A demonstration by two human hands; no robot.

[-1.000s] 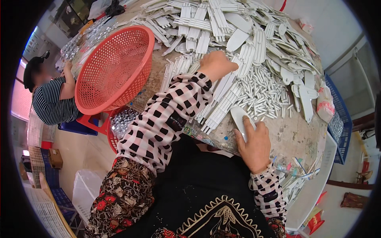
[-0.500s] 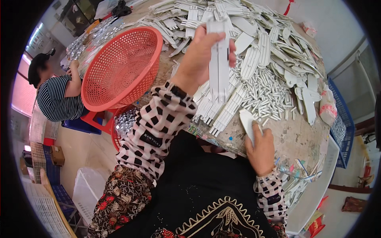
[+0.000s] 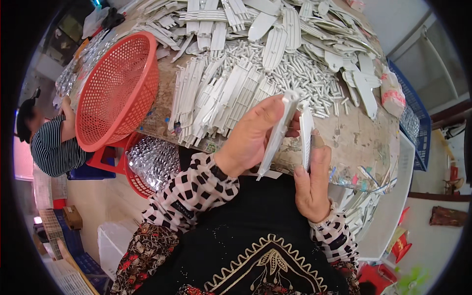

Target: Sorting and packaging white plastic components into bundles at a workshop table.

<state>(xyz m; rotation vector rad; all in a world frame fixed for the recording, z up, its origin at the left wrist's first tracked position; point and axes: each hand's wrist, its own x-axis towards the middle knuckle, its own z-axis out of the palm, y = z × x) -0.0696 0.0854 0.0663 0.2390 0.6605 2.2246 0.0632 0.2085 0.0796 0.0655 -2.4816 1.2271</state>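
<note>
My left hand [image 3: 253,133] is closed round a long, narrow white plastic part [image 3: 276,140], held tilted above the table's near edge. Close beside it, my right hand [image 3: 314,184] pinches a second white plastic piece [image 3: 306,132] with a curved outline, fingers along its side. The upper ends of the two pieces are near each other; whether they touch I cannot tell. Just beyond lies a heap of small white pegs [image 3: 314,86]. Left of the pegs, long white slatted strips [image 3: 221,98] lie side by side. Broad, rounded white panels [image 3: 275,49] pile up behind.
A red perforated basket [image 3: 109,78] leans at the table's left; below it, another holds silvery pieces [image 3: 153,162]. A co-worker in a striped shirt [image 3: 54,147] is farther left. At right are a wrapped bundle [image 3: 392,93], a blue crate [image 3: 423,152] and a white bin [image 3: 400,189].
My left hand has come down and nearer with the long white part, now beside my right hand. The right hand has raised its piece off the table. The view has shifted right.
</note>
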